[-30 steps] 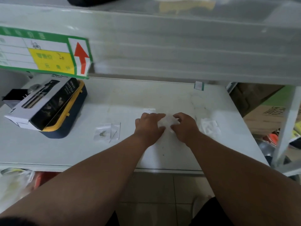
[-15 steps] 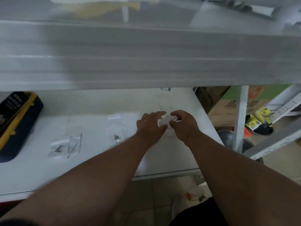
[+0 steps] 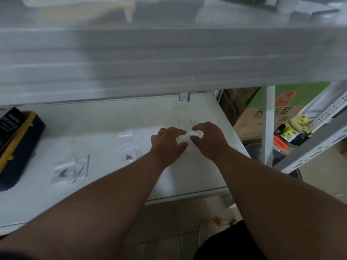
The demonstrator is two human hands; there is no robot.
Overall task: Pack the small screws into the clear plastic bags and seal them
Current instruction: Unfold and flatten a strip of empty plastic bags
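Clear plastic bag (image 3: 185,136), small, pinched between left hand (image 3: 167,145) and right hand (image 3: 208,140), fingers of both curled on it, just above white shelf (image 3: 105,186) at 1 o'clock of centre. Contents of held bag cannot be told. At 9 o'clock of the hands: second bag (image 3: 127,145) lying flat, screw (image 3: 128,157) at its near end. Further toward 8 o'clock: bags with screws (image 3: 72,168). Far 9 o'clock: blue-and-yellow case (image 3: 17,147), black box on top. Upper shelf edge (image 3: 169,59) blocks the view beyond. At 3 o'clock: cardboard carton (image 3: 281,111) behind white post (image 3: 267,124).

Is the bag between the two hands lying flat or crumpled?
Crumpled: the bag is bunched between the left hand and right hand.
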